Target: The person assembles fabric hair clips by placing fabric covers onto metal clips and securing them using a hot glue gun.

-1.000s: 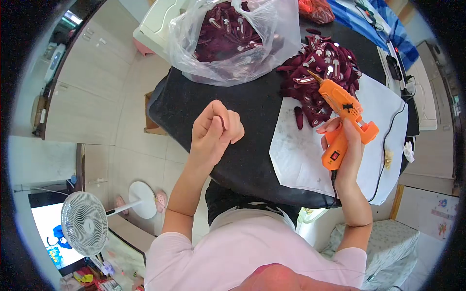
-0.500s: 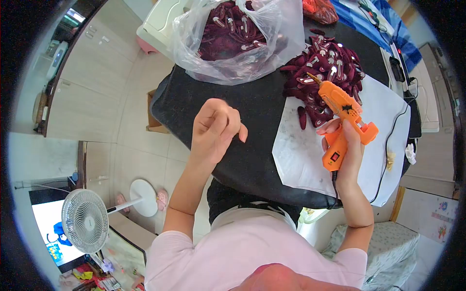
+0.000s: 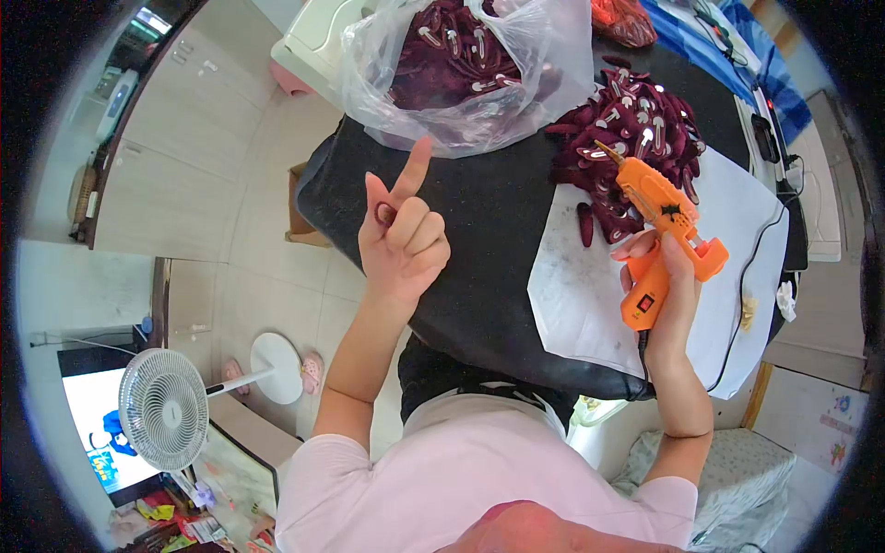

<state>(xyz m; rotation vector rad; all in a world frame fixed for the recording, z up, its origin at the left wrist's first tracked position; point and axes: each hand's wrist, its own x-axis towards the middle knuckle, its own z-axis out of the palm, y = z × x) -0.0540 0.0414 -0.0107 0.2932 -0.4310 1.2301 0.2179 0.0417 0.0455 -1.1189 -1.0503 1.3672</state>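
My left hand (image 3: 404, 241) is raised over the left part of the black table, index finger stretched out and the other fingers curled round a small dark red piece (image 3: 384, 214). My right hand (image 3: 671, 276) grips an orange glue gun (image 3: 656, 195) by its handle, nozzle pointing up and left. Under the nozzle lies a pile of dark red velvety clips (image 3: 636, 120) with shiny metal parts, partly on a white sheet (image 3: 581, 304). One clip (image 3: 585, 224) lies at the pile's lower left edge. More clips fill a clear plastic bag (image 3: 470, 129) at the table's far side.
The black table (image 3: 479, 313) has a red bag (image 3: 624, 20) and a blue checked cloth (image 3: 784, 88) at its far right. A black cord (image 3: 751, 267) crosses the sheet beside a crumpled tissue (image 3: 785, 301). A white fan (image 3: 164, 409) stands at the lower left.
My left hand has opened from a closed shape, its index finger now extended and the dark red piece showing. The table view has shifted slightly right. My right hand still holds the glue gun.
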